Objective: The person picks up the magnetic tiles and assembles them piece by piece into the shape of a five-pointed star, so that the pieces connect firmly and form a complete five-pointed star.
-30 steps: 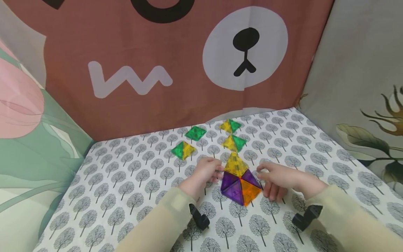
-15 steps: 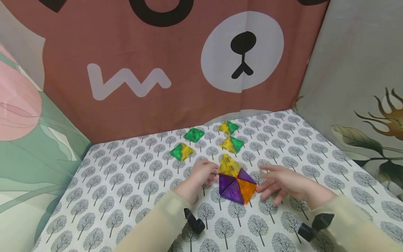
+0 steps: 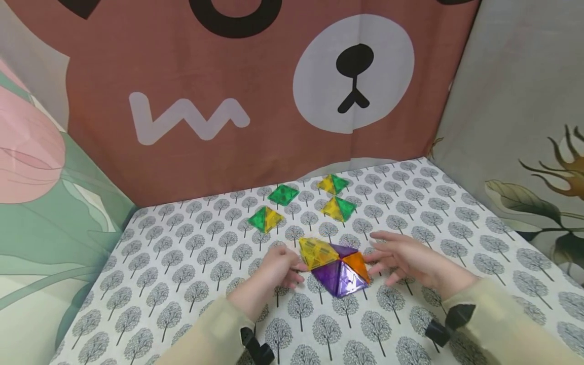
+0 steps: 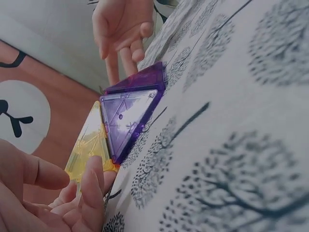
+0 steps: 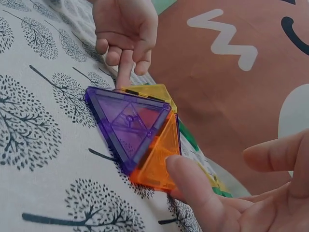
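Where the raised translucent plastic cluster of triangular tiles sits: on the white tree-printed cloth, between both hands.
Yellow tiles: at the cluster's left end, beside the left hand.
Purple tiles: on the near side, another showing on the far side.
Orange tile: on the right.
Just turned: compared with half a second ago, the yellow end has swung from far to left, the orange tile away from the near side.
Meaning: turning, rather than adding pieces, seems the work in hand; the joins look sound.
Left hand: grip loose, fingers apart, fingertips at the yellow edge.
Right hand: grip loose, fingers spread, a fingertip at the orange edge.
Farther off: a green piece and three green-and-yellow pieces, separate from the cluster.
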